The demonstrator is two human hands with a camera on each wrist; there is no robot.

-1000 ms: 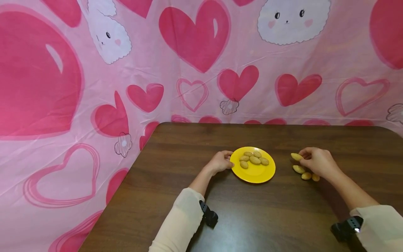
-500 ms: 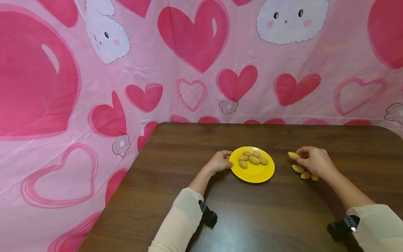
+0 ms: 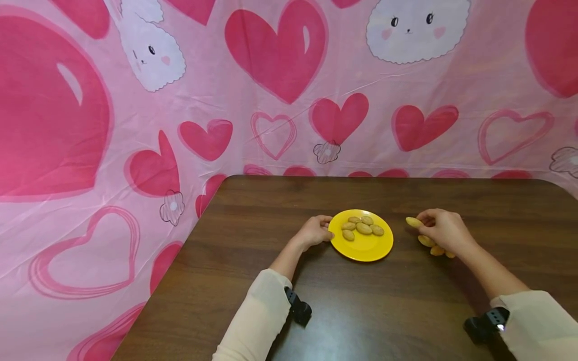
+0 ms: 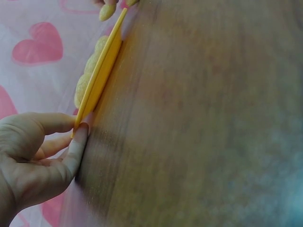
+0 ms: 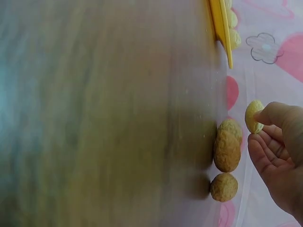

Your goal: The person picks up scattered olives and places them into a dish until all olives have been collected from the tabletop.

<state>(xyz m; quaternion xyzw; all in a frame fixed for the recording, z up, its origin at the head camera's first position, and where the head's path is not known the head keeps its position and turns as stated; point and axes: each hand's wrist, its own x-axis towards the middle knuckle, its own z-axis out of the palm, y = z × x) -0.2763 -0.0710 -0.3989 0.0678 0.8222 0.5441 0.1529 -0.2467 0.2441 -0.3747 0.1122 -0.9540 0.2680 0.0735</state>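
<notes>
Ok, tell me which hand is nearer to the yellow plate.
The left hand: it grips the yellow plate by its left rim. The right hand is apart from it, off to the right, pinching an oval piece.

Yellow plate (image 5: 221,28) cut off at the right wrist view's top edge, wooden tabletop (image 5: 99,118) blurred there.

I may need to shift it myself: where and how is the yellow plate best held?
Probably by the left rim of the yellow plate, coming in from the left, where the left hand pinches it. That thin edge stands raised above the table, leaving room beneath, and the oval tan pieces lie inward of it.
</notes>
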